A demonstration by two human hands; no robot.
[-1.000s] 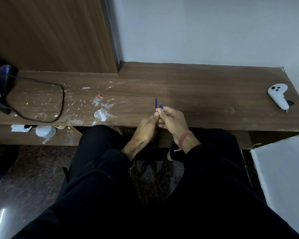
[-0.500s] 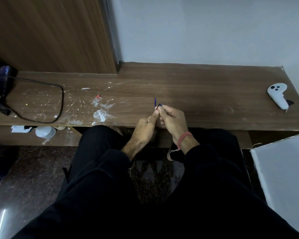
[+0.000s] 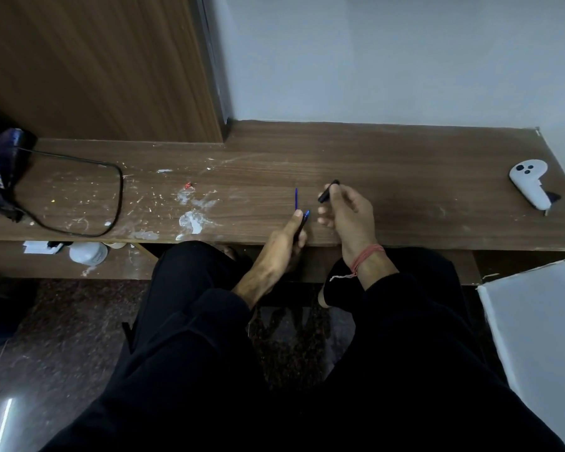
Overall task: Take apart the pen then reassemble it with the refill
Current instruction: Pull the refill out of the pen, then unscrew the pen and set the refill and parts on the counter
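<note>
My left hand (image 3: 282, 244) grips the dark pen barrel (image 3: 302, 223) near the front edge of the wooden desk (image 3: 388, 177); the barrel's blue end pokes out above my thumb. A thin blue refill (image 3: 296, 199) stands up just above that hand; I cannot tell whether the hand holds it or it lies on the desk. My right hand (image 3: 346, 213) is raised a little to the right, fingers pinched on a short black pen piece (image 3: 327, 191). The two hands are apart.
A white game controller (image 3: 532, 185) lies at the desk's right end. White paint smears (image 3: 193, 216) and a looped black cable (image 3: 111, 197) mark the left part, beside a dark bag (image 3: 0, 164). A white board (image 3: 535, 337) leans at lower right. My dark-trousered legs fill the foreground.
The hands were together on the pen; now my right hand has pulled away to the right holding the black piece, leaving the barrel and refill at my left hand.
</note>
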